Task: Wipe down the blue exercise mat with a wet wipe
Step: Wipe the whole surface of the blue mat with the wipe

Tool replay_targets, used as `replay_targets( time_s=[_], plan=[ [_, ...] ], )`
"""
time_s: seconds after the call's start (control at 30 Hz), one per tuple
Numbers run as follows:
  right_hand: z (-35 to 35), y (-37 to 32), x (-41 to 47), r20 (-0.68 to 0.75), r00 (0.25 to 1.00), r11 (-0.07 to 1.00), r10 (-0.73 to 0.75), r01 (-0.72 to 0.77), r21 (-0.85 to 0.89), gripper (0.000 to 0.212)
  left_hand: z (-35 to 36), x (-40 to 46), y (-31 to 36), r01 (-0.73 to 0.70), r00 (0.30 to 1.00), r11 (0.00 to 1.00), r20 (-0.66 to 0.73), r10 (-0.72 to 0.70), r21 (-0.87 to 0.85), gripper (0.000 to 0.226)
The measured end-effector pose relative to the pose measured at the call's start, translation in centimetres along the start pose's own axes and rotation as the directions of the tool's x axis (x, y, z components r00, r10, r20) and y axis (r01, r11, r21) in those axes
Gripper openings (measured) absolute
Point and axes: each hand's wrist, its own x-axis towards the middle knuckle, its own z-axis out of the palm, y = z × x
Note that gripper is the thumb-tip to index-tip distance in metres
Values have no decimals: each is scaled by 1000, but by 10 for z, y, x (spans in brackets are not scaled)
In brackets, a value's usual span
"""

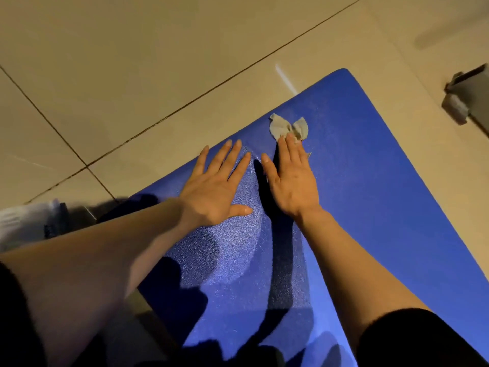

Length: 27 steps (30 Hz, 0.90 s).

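The blue exercise mat (370,181) lies at an angle on a tiled floor, its far corner pointing to the upper right. A crumpled greyish wet wipe (280,127) sits on the mat near its left edge. My right hand (292,178) lies flat with straight fingers, the fingertips pressing the near part of the wipe onto the mat. My left hand (215,185) rests flat on the mat beside it, fingers spread, holding nothing. A paler, shiny patch of mat shows below the left hand.
Beige floor tiles (132,75) with dark grout lines surround the mat. A grey metal object (468,99) stands at the right edge of the view. A white sock or shoe (26,218) shows at the left, off the mat.
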Motion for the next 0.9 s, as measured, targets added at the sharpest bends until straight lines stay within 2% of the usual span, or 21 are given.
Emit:
replay_targets(
  time_s=[0.13,0.3,0.4,0.47,0.57,0.63,0.7,0.77,0.9],
  plan=[
    [3,2,-25,52,993,994,-111,111,-4,76,-4,1,0,9,1000,1000,10,-9,-4,103],
    [-10,-3,68,136,989,997,-61,65,-28,64,-5,1,2,7,999,1000,50,-6,-26,105],
    [-19,-7,105,213,976,985,-55,87,-147,57,-6,1,0,5,997,1000,79,-3,-28,105],
    [-25,-11,88,225,972,992,-62,84,-91,59,-7,1,-3,10,997,1000,78,-8,-28,105],
    [-15,-8,15,186,979,996,-82,77,34,66,-5,0,-4,-5,999,999,49,7,-41,105],
    [-3,-3,-36,170,978,991,-122,109,82,67,-4,0,-3,-22,999,999,35,24,-43,106],
    [1,-2,-51,188,971,987,-149,134,88,72,-5,2,-3,-36,999,998,20,37,-51,105],
    [-2,-10,-27,184,968,984,-170,159,75,71,-8,3,-5,-44,999,996,10,45,-82,106],
    [-9,-26,51,231,968,994,-102,111,-25,54,-9,-8,-16,-113,993,982,-40,109,-150,104]
  ],
)
